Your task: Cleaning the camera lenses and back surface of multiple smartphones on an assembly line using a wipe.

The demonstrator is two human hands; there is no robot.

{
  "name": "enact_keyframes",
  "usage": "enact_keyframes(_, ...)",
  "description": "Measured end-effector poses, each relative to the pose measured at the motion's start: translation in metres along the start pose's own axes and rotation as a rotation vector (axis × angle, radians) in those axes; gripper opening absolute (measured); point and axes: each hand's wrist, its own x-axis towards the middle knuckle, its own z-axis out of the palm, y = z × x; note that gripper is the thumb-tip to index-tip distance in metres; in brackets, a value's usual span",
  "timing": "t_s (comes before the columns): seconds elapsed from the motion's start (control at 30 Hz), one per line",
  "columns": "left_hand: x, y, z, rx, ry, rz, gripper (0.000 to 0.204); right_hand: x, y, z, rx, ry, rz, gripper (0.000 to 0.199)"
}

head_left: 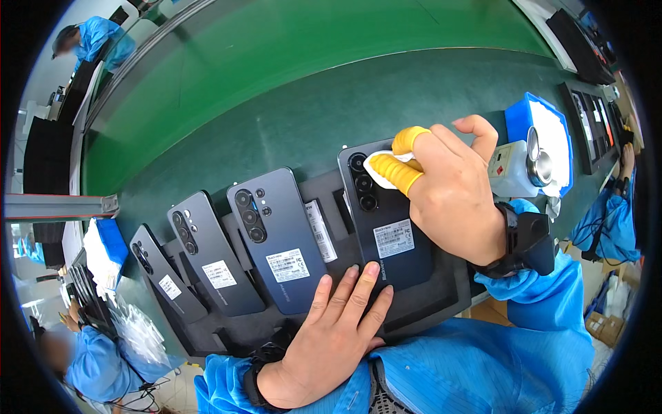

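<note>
Several dark smartphones lie back up in a black foam tray (427, 307), each with a white label. My right hand (452, 186), with yellow finger cots on two fingers, pinches a white wipe (381, 172) against the back of the rightmost smartphone (393, 259), beside its cameras. My left hand (331, 331) lies flat with fingers spread, its fingertips at the lower edge of that phone. To its left sit a blue-black smartphone (279, 228), another smartphone (231, 293) and a smaller-looking smartphone (183, 303) at the far left.
On the green bench (303, 103), a blue bin (517, 121) of white wipes stands at the right beside a white bottle (510, 169) with a metal top. A second blue bin (114, 238) is at the left. Co-workers in blue sit at the left (103, 362) and far left (103, 38).
</note>
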Motion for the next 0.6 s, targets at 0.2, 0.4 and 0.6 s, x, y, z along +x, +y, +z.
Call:
enact_keyframes(0.2,-0.001,-0.003,-0.001,0.017,-0.008,0.011,0.069,0.001,-0.009,0.008,0.129,0.070,-0.003,0.011)
enact_keyframes(0.4,-0.001,-0.002,-0.001,0.004,0.005,0.008,0.069,0.003,-0.006,0.009,0.140,0.041,-0.023,0.010)
enact_keyframes(0.6,-0.001,-0.001,0.000,-0.015,0.034,0.017,0.069,-0.002,0.015,0.001,-0.049,0.063,0.038,0.024)
